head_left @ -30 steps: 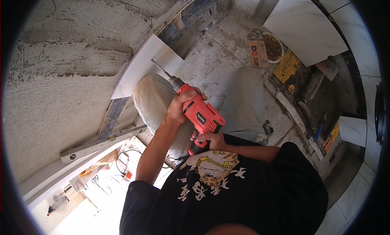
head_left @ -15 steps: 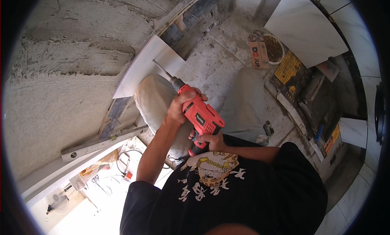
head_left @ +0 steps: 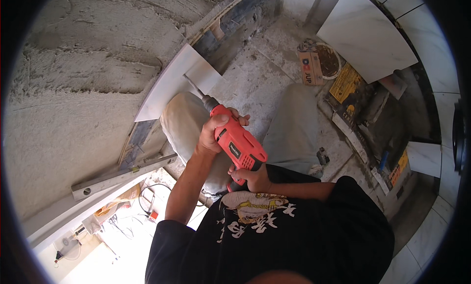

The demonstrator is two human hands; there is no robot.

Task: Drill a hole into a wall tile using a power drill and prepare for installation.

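A red power drill (head_left: 239,142) lies across the middle of the view, held in both hands. Wrapped round its front body, behind the dark chuck, is my left hand (head_left: 214,132). My right hand (head_left: 252,178) closes on the drill's rear handle, with the fingers near the trigger. A long thin drill bit (head_left: 194,86) points up and left, its tip at a pale tile (head_left: 179,80) that leans along the rough wall. Whether the tip has entered the tile, I cannot tell. My left knee (head_left: 182,116) covers the tile's near edge.
A spirit level (head_left: 117,177) rests at the lower left by the wall's ledge. A cardboard box (head_left: 311,67) and a round bucket (head_left: 329,61) stand at the back. On the right are a large white tile (head_left: 368,36) and a mortar-smeared trough (head_left: 387,117). Cables lie at lower left.
The drill's rear end has shifted slightly left and its body has turned a little. Both hands keep their hold, and the bit tip stays at the tile.
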